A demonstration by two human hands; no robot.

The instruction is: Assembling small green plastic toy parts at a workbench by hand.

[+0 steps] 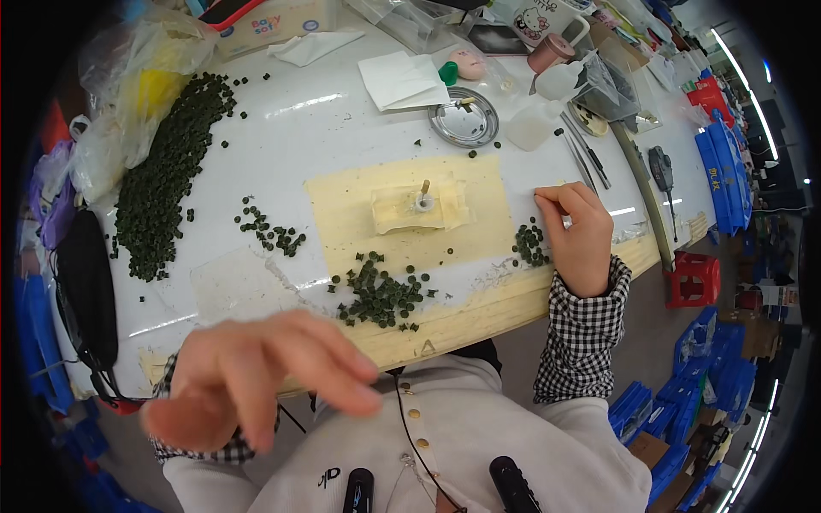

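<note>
My left hand [256, 368] is raised close to the head camera over the table's front edge, its fingers spread and nothing seen in them. On the right, my right hand [583, 239] rests on the table with its fingers curled and thumb and forefinger nearly together; anything between the tips is too small to make out. Beside it lies a small cluster of dark green round parts [531, 243]. A tape-covered block [402, 214] with a short upright brown pin [425, 188] sits on a cream sheet [342, 244]. In front of it is a larger pile of green parts [382, 295].
A long heap of green parts [167, 179] covers the left side, near plastic bags [137, 94] and a black face mask [85, 291]. Further back are a round metal dish [445, 128], white tissue [402, 81] and a squeeze bottle [560, 81]. Tweezers [579, 162] lie at right.
</note>
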